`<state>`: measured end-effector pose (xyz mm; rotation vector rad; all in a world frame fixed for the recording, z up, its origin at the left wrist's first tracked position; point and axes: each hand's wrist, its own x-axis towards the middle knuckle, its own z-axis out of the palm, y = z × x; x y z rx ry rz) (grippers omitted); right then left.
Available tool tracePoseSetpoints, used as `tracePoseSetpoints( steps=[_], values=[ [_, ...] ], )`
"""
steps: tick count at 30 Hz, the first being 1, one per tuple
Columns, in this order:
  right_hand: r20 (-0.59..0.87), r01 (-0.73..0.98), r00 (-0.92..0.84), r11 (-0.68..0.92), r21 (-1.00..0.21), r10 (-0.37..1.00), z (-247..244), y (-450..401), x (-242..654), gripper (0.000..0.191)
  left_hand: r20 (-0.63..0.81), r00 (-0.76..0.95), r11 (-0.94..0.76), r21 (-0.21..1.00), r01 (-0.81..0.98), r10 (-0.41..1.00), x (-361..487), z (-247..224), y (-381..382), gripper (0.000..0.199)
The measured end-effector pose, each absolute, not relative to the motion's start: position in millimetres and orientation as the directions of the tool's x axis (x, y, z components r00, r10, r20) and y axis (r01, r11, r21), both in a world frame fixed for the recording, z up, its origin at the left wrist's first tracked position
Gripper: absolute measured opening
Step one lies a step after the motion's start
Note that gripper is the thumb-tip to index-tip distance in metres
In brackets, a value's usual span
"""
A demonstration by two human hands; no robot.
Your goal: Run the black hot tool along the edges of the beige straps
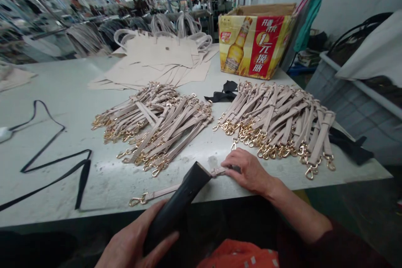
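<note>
My left hand (135, 234) is wrapped round a black, elongated handheld tool (184, 197) with a squared, flat end; its exact kind does not show. That end points up and right, up against a beige strap (163, 191) near the table's front edge. A gold snap hook (138, 199) is on the strap's left end. My right hand (246, 169) pinches the strap's other end between thumb and fingers, just right of the tool. The tool hides the strap's middle. Beyond lie a left pile of beige straps (169, 127) with gold hooks and a right pile of similar straps (282, 117).
Flat beige fabric pieces (150, 58) with handles lie behind the piles. A yellow beer carton (256, 44) stands at the back right. A black cord or ribbon (56, 134) trails across the left. Black cloth scraps (221, 94) lie between piles. A grey bin (354, 88) stands at right.
</note>
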<state>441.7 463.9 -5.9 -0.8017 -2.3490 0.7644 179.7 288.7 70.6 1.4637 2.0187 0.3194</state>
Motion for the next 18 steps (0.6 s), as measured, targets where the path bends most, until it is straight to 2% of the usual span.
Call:
tracePoseSetpoints(
  steps=[3,8,13,18],
  values=[
    [0.286,0.361,-0.674,0.642,-0.677,0.681,-4.9,464.0,441.2,0.011,-0.352,-0.18,0.354,0.533,0.769,0.919,186.8,73.8,296.9,0.053],
    [0.282,0.329,-0.662,0.608,-0.722,0.694,-4.9,465.7,441.8,0.013,-0.465,-0.029,0.284,0.49,0.824,0.885,198.5,75.3,314.4,0.061],
    [0.277,0.328,-0.648,0.589,-0.739,0.709,-8.4,466.8,442.0,0.015,-0.543,-0.05,0.3,0.384,0.873,0.839,203.2,81.4,329.5,0.046],
    [0.282,0.295,-0.647,0.574,-0.764,0.708,-10.9,467.2,442.0,0.016,-0.494,-0.054,0.258,0.354,0.899,0.868,190.6,83.8,333.0,0.035]
  ],
)
